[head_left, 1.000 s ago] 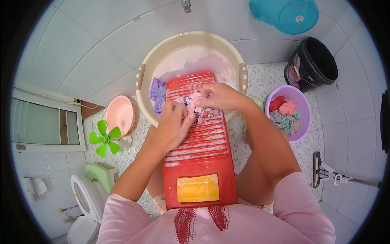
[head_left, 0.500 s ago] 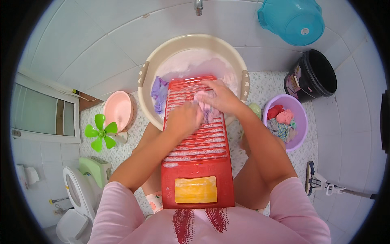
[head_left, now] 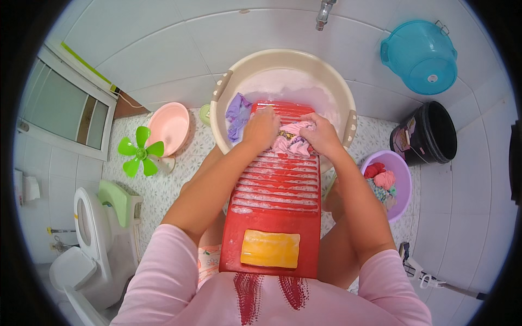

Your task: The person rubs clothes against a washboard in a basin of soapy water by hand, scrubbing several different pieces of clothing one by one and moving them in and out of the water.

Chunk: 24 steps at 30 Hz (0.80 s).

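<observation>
A pink wet cloth with a dark patterned patch (head_left: 293, 142) lies bunched across the upper ridges of a red washboard (head_left: 274, 217). My left hand (head_left: 262, 130) is closed on its left edge, the fingers partly hidden. At the other end, my right hand (head_left: 323, 137) grips the cloth between thumb and fingers. The washboard slopes from my lap into a large beige tub (head_left: 283, 54) of soapy water. Suds fill the lower ridges. On the board's near end rests a yellow bar of soap (head_left: 270, 249). A purple cloth (head_left: 237, 115) hangs in the tub's left side.
On the right stand a purple basin (head_left: 403, 190) of clothes and a black bucket (head_left: 429, 136); a blue tub (head_left: 421, 60) hangs above. Leftward are a pink basin (head_left: 169, 130), a green-bladed fan (head_left: 141, 154) and a toilet (head_left: 89, 223). A tap (head_left: 324, 16) juts from the wall.
My hands have moved apart, and the pink cloth now lies more spread between them, where they were close together and blurred. The whole view has shifted and tilted slightly.
</observation>
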Tool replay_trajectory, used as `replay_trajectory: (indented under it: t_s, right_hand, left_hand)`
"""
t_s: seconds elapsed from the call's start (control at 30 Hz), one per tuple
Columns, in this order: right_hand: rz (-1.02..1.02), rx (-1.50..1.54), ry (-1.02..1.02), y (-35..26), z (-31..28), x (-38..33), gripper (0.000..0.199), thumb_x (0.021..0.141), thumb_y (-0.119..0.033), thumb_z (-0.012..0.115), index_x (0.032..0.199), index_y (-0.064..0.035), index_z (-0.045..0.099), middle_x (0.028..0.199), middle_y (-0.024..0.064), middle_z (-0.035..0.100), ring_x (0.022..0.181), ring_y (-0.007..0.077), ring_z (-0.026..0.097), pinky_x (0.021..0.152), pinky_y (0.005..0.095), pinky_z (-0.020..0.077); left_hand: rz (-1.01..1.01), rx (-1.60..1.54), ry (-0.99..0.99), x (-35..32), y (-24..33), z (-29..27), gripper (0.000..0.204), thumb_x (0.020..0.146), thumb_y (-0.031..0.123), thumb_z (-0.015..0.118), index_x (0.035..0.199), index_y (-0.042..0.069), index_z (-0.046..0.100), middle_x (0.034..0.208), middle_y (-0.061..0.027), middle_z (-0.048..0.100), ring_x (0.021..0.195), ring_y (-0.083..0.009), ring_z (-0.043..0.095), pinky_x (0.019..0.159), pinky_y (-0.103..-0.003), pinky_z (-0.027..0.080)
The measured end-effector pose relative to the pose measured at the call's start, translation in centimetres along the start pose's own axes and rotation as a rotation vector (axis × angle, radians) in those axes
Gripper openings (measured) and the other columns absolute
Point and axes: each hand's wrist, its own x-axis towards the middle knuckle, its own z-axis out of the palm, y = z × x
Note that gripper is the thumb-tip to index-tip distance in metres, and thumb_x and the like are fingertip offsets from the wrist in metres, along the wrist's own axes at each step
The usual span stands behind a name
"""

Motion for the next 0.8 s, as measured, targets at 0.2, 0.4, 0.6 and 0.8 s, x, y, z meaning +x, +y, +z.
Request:
replay_trajectory:
  t_s: [0.2, 0.4, 0.6, 0.8]
  right_hand:
    - [-0.044, 0.172, -0.194, -0.2, -1.6, 0.0, 0.034, 0.066, -0.015, 0.072, 0.098, -0.0038, 0.064, 0.092, 0.0120, 0.064, 0.089, 0.0228, 0.061, 0.082, 0.0307, 0.0472]
    - [-0.222, 0.010, -0.067, -2.7, -0.9, -3.5, 0.033, 0.069, -0.018, 0.073, 0.096, -0.0062, 0.059, 0.098, 0.0128, 0.059, 0.094, 0.0254, 0.058, 0.083, 0.0338, 0.0462]
    - [-0.219, -0.331, -0.028, -7.5, 2.8, -8.0, 0.033, 0.068, -0.023, 0.072, 0.090, -0.0041, 0.056, 0.097, 0.0175, 0.059, 0.091, 0.0354, 0.059, 0.076, 0.0427, 0.0483]
    - [0.025, -0.498, 0.094, -5.2, 6.1, 0.2, 0.036, 0.073, -0.033, 0.067, 0.091, -0.0032, 0.055, 0.091, 0.0225, 0.060, 0.080, 0.0389, 0.061, 0.068, 0.0476, 0.0486]
  left_hand:
    - [-0.085, -0.995, -0.161, -4.4, -3.7, -4.3, 0.023, 0.086, 0.013, 0.064, 0.105, 0.004, 0.054, 0.085, -0.0061, 0.059, 0.078, -0.0123, 0.055, 0.068, -0.028, 0.045]
    - [0.001, -0.837, -0.378, -5.7, -2.8, -6.9, 0.021, 0.087, 0.004, 0.061, 0.107, 0.004, 0.058, 0.089, -0.0047, 0.062, 0.083, -0.0125, 0.057, 0.073, -0.028, 0.047]
    - [0.131, -0.520, -0.279, -5.6, -2.8, -7.1, 0.024, 0.080, 0.015, 0.067, 0.101, 0.006, 0.061, 0.091, -0.0181, 0.064, 0.085, -0.0340, 0.061, 0.075, -0.039, 0.047]
    - [0.229, -0.287, -0.023, -4.4, -2.0, -4.6, 0.017, 0.082, 0.015, 0.059, 0.095, 0.003, 0.057, 0.095, -0.0198, 0.062, 0.089, -0.0376, 0.061, 0.078, -0.046, 0.047]
